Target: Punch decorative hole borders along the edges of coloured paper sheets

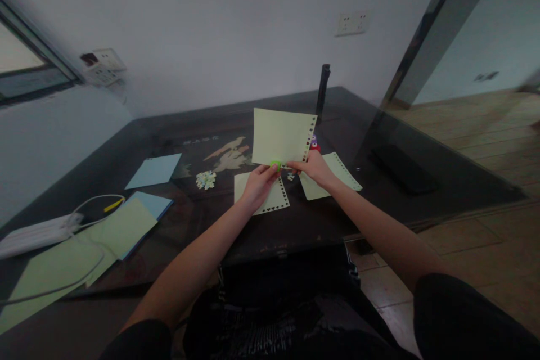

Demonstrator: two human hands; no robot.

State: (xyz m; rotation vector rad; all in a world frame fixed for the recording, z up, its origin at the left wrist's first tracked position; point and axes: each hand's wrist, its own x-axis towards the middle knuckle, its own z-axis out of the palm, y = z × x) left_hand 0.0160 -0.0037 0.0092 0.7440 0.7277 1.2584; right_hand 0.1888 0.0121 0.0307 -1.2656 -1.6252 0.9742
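My left hand (258,184) is closed on a small green punch (275,165) at the lower edge of a raised pale yellow-green sheet (280,135). My right hand (312,169) pinches the same sheet near its lower right corner. Small dark shapes line the sheet's right edge. Below my left hand lies another pale sheet (270,198) with cut-out shapes along its right and bottom edges. A further sheet (333,180) lies partly under my right hand. Red and purple punches (314,144) stand behind the right hand, partly hidden.
Paper scraps (206,180) lie left of my hands, with a few bits (291,176) between the sheets. Blue paper (154,170), green sheets (71,259), a white power strip (40,233) and cable are at left. A black phone-like object (404,169) lies right; a dark upright post (323,90) stands behind.
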